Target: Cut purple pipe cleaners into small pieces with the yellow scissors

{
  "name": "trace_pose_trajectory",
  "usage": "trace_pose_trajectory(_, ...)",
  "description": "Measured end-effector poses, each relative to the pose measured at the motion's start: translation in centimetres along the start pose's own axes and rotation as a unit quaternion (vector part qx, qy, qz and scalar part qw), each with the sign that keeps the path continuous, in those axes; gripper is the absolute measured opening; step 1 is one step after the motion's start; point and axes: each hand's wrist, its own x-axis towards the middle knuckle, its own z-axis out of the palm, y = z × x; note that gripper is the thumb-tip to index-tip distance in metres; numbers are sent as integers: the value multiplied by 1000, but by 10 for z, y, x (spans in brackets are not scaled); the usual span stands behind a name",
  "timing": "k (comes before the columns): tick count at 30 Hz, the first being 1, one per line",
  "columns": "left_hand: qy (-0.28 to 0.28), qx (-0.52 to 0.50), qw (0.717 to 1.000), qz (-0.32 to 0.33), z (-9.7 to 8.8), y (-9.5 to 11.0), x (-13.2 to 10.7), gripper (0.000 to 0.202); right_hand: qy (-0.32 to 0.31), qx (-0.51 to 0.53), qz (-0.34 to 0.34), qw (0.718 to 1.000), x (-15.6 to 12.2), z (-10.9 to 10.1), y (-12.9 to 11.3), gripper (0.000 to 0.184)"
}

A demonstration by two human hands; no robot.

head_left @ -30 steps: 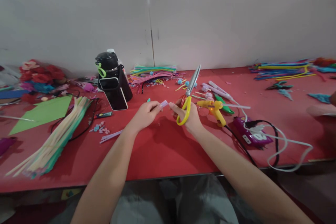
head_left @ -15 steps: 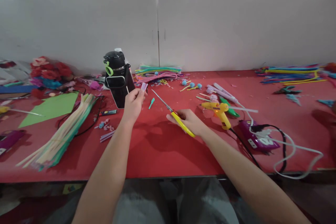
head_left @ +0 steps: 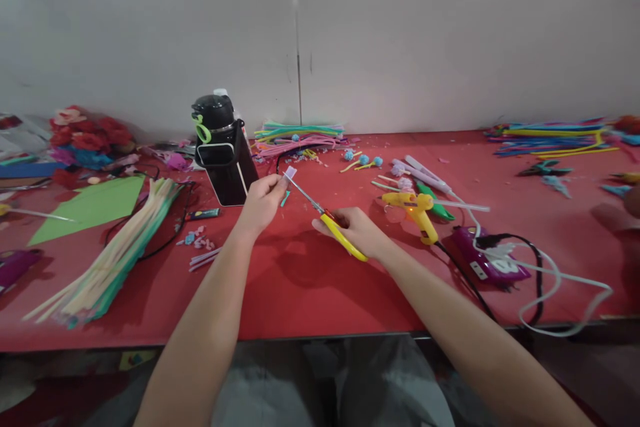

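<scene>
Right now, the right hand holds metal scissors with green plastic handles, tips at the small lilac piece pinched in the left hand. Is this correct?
Not quite: the head view shows yellow handles on the metal scissors, not green. The right hand does hold them, tips at the small lilac piece in the left hand.

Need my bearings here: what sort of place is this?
Likely a shared craft workbench: white boards fence the red table, pipe cleaners lie in piles, and the right hand holds scissors to a lilac strip in the left hand.
</scene>
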Motion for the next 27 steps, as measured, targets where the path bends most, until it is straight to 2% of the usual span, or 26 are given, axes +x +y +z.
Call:
trace_pose_trajectory(15,-43,32,999,1,-11,4,-1,29,-13,-55,5,998,-4,-1,-1,61)
trace_pose_trajectory(21,-56,29,998,-2,-12,6,-1,31,-4,-207,-4,978,-9,-5,-11,57)
trace_pose_trajectory(24,-72,25,997,-27,-9,9,-3,30,-29,-264,28,964,-19,-3,-19,56)
trace_pose_trajectory(27,-123,-2,988,-90,0,10,-6,29,-47,-281,75,956,-36,-2,-25,54)
